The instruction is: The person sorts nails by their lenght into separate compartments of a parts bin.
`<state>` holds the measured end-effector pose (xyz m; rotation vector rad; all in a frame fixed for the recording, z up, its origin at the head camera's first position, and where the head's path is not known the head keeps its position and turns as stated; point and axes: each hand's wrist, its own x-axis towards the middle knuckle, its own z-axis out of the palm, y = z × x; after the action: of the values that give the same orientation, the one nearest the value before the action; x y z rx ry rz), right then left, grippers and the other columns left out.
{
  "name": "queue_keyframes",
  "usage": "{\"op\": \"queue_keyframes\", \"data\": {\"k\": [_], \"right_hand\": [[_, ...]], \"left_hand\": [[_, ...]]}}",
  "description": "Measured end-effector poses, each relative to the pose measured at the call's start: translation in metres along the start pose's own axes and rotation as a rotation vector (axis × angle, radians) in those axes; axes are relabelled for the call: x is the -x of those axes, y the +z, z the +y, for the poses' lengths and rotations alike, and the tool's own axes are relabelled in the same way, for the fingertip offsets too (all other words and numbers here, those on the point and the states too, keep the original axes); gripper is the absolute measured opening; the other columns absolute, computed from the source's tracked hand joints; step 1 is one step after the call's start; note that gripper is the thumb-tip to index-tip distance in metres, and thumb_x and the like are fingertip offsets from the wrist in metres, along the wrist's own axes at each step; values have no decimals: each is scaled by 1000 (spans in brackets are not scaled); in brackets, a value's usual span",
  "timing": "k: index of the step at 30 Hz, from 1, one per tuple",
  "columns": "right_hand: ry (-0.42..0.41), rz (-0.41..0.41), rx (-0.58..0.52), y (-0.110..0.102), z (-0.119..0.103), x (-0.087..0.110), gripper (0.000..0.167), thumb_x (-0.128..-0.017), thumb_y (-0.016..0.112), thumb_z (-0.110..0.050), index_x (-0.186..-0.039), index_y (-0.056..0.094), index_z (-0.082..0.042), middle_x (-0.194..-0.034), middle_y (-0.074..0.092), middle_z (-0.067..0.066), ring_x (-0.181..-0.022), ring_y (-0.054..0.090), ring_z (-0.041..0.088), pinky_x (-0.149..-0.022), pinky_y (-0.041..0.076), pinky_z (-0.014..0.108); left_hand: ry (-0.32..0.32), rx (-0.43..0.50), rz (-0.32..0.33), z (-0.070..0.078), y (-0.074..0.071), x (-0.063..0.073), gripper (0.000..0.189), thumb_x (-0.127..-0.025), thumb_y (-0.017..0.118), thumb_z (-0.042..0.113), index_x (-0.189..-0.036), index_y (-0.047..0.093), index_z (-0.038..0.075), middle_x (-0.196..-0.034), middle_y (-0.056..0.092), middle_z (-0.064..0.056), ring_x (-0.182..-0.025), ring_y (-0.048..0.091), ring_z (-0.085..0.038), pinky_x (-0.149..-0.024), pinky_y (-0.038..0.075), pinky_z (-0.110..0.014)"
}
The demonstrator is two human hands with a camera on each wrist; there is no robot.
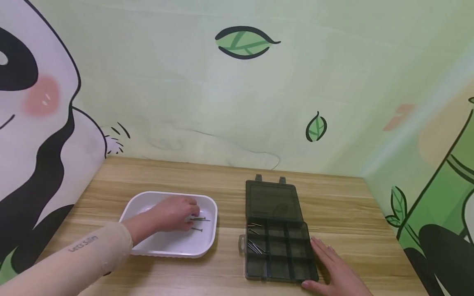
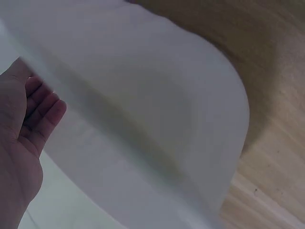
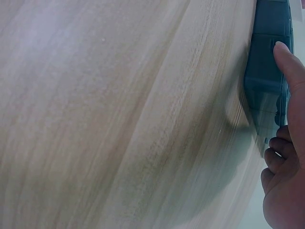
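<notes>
A white plastic tray stands on the left part of the table. My left hand reaches into it with bent fingers, beside several thin metal nails or screws. Whether its fingertips pinch one is hidden; in the left wrist view the tray wall covers part of that hand. To the right lies a dark translucent compartment box, its lid folded back. Similar metal pieces lie in its left compartments. My right hand rests at the box's near right corner, thumb at the front edge, fingers along the right side.
The wood-grain table runs back to a printed wall cloth with leaves and a panda. Two latch tabs stick out beyond the lid. A small clasp projects from the box's left side toward the tray.
</notes>
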<state>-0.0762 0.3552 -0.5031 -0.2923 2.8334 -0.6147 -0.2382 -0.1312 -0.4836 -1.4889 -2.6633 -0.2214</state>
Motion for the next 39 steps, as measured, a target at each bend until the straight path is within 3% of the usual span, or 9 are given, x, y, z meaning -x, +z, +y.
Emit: {"op": "queue_keyframes", "data": {"k": [13, 30, 39], "right_hand": [[33, -26, 1, 1, -3, 1, 117, -81, 77, -75, -167, 34, -7, -170, 36, 18, -149, 37, 57, -112, 39, 70], [16, -3, 15, 1, -2, 1, 117, -82, 75, -76, -166, 35, -7, -170, 37, 18, -149, 38, 55, -113, 39, 69], [24, -5, 29, 0, -4, 1, 118, -81, 75, -77, -166, 36, -6, -170, 37, 18, -150, 39, 53, -116, 36, 67]], "left_hand": [[-29, 29, 27, 1, 17, 4, 20, -78, 84, 10, -80, 65, 16, -75, 49, 9, -65, 44, -8, -59, 44, -27], [-47, 56, -11, 3, 14, 10, 14, -79, 82, 12, -82, 69, 18, -75, 53, 9, -66, 49, -8, -61, 48, -30], [-56, 62, 32, 0, 14, 11, 24, -78, 84, 9, -77, 61, 19, -74, 47, 9, -64, 42, -7, -57, 43, -27]]}}
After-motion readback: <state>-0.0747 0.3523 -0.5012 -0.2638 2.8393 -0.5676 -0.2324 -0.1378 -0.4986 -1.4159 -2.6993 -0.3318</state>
